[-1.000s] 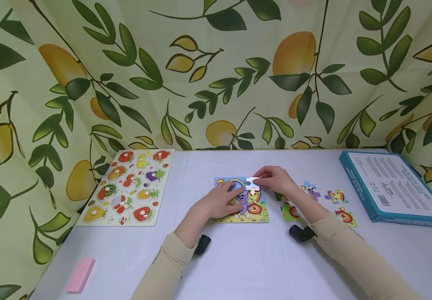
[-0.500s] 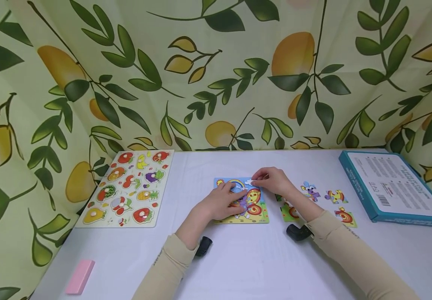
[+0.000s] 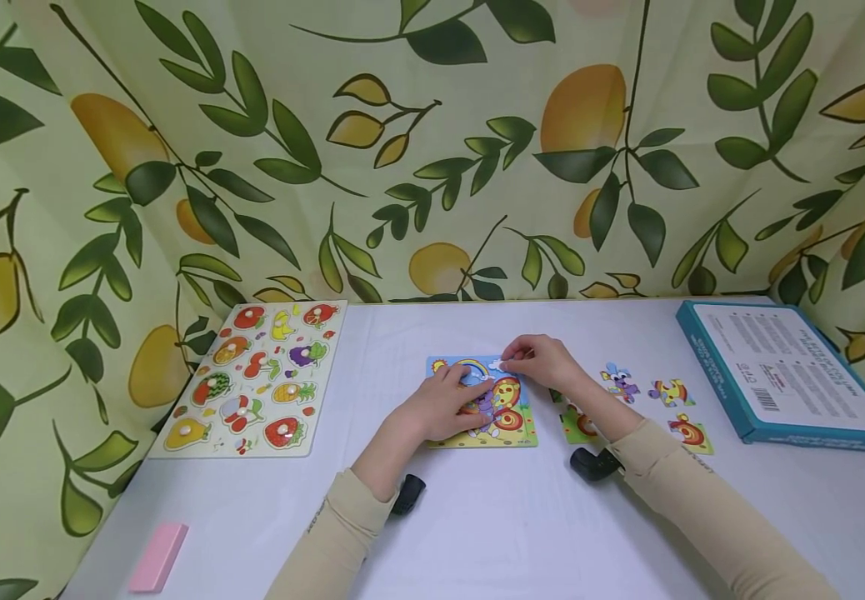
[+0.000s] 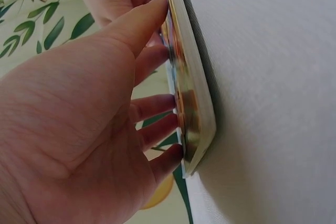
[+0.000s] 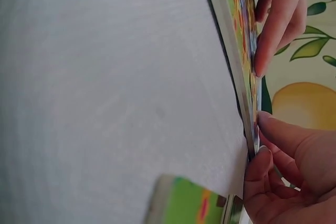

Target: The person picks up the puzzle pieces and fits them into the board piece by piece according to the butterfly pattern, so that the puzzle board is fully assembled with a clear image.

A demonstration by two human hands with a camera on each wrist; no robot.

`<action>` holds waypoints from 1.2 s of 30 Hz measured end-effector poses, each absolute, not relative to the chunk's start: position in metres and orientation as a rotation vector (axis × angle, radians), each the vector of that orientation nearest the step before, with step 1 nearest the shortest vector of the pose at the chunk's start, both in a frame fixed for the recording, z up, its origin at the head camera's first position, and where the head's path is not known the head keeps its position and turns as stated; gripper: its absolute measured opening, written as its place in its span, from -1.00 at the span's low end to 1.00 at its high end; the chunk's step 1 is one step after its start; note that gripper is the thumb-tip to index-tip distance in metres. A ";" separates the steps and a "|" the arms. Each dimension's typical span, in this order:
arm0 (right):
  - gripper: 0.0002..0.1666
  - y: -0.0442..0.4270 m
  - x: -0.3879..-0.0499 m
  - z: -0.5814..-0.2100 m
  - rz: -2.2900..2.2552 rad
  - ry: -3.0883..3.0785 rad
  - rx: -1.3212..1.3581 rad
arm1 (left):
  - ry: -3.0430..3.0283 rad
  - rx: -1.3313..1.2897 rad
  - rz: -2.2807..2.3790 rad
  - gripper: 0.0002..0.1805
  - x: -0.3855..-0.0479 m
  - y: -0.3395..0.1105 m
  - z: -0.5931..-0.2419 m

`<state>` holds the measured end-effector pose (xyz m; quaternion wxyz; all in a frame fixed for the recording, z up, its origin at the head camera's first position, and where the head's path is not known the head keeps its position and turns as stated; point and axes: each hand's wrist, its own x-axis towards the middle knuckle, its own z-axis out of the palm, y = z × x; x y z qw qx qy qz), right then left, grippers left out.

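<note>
A square jigsaw puzzle (image 3: 518, 435) with a colourful cartoon picture lies on the table in the head view. My left hand (image 3: 440, 404) rests on its left part with spread fingers, and the left wrist view shows those fingertips touching the picture. At the upper right corner, my right hand (image 3: 545, 362) pinches a jigsaw piece (image 3: 496, 364) with a white cloud on it. In the right wrist view the thumb (image 5: 286, 132) is on the picture face, and the curled index finger (image 5: 258, 169) is at the edge. Both hands hide parts of the picture.
Loose jigsaw pieces lie to the right, among them a purple and blue one (image 3: 620, 383), a yellow one (image 3: 671, 392) and a red and green one (image 3: 691, 433). Farther right sits a teal box (image 3: 792, 375). A fruit peg board (image 3: 252, 375) and a pink block (image 3: 158, 557) are at left.
The cloud piece, shiny and tilted a second ago, now lies flat at the puzzle's upper right corner. My right hand has shifted slightly left with it; my left hand has stayed on the puzzle.
</note>
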<state>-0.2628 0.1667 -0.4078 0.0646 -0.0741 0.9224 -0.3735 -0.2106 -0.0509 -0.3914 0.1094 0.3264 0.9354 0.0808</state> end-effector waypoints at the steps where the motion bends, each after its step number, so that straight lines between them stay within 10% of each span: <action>1: -0.80 0.167 -0.263 -0.407 -1.122 2.785 -0.227 | 2.751 0.960 0.236 -0.35 -0.210 -0.051 -0.391; 36: -0.55 0.256 -0.219 -0.396 -0.908 2.825 -0.414 | 2.714 0.919 0.469 -0.27 -0.212 -0.056 -0.394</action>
